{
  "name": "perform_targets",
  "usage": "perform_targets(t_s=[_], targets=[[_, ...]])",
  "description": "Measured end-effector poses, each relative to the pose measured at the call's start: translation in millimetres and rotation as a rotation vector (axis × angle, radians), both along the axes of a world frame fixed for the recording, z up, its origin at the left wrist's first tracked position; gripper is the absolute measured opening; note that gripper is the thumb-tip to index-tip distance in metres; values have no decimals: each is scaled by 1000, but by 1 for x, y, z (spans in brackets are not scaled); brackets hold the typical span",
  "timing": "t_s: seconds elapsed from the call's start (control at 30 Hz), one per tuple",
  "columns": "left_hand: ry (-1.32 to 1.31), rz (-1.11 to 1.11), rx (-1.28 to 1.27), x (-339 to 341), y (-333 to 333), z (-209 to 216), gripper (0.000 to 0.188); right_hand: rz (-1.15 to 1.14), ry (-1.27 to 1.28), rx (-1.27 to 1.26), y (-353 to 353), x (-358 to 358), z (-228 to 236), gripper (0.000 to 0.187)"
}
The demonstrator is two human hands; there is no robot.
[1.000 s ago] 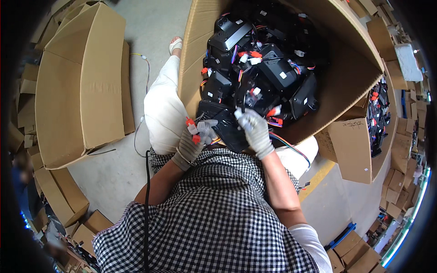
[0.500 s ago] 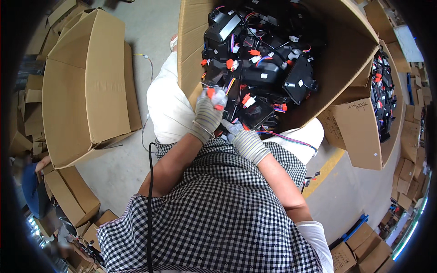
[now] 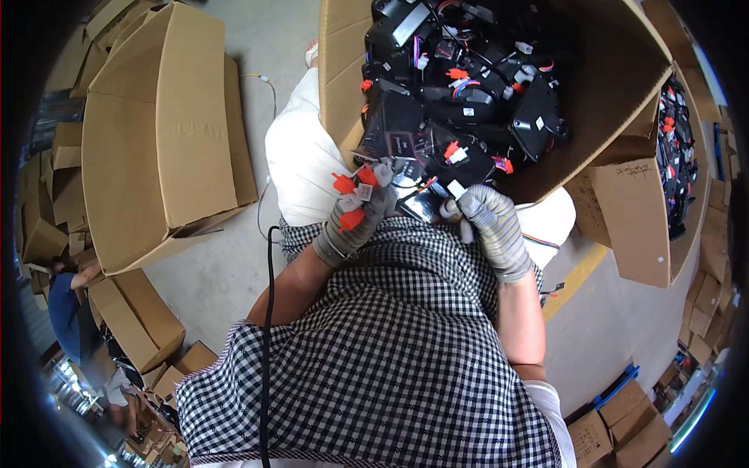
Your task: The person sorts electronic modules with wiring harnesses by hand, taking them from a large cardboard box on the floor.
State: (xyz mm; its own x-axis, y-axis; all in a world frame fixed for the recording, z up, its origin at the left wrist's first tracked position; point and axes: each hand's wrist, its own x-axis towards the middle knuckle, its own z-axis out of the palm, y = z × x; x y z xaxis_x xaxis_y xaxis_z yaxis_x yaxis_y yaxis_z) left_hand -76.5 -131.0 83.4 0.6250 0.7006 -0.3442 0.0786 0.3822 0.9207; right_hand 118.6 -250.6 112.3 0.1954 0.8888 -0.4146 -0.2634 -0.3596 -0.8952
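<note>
My left hand [image 3: 355,234], in a striped grey glove, is closed around a cluster of red and white plug connectors [image 3: 343,184]. Across from it, my right hand [image 3: 497,230], gloved alike, has its fingers pinched together at a small white connector [image 3: 456,189]. Between both hands, at my lap, lies a shiny black plastic unit [image 3: 422,205]; the left fingers are close to its edge, and I cannot tell whether they touch it. Just beyond, a large cardboard box [image 3: 341,70] lies open toward me, filled with black units [image 3: 460,117] with coloured wires and plugs.
On the left stands a tall open carton [image 3: 191,125]. To the right, another carton [image 3: 624,210] holds more black units [image 3: 676,156]. A black cable [image 3: 269,327] runs down my checked apron. A person in blue [image 3: 66,312] is among boxes at far left.
My right hand has lifted and moved right, now at a white connector. My left hand has shifted lower, its red and white connectors more spread. The shiny black unit now shows between the hands.
</note>
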Motion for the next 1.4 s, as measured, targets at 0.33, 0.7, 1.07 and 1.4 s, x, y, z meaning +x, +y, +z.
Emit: perform_targets(t_s=[0.33,0.7,1.07,1.4], targets=[[-37,-390,98,-42,-1,-52,34,162,37,-25,9,-25,5,25],[420,-325,1395,-24,-9,-16,45,-124,523,-203,-5,-43,-15,27],[623,-378,1516,-51,-24,-72,29,67,209,-57,-6,-45,-44,21],[470,-449,1141,-30,-7,-40,23,121,134,-235,-2,-34,-37,26]])
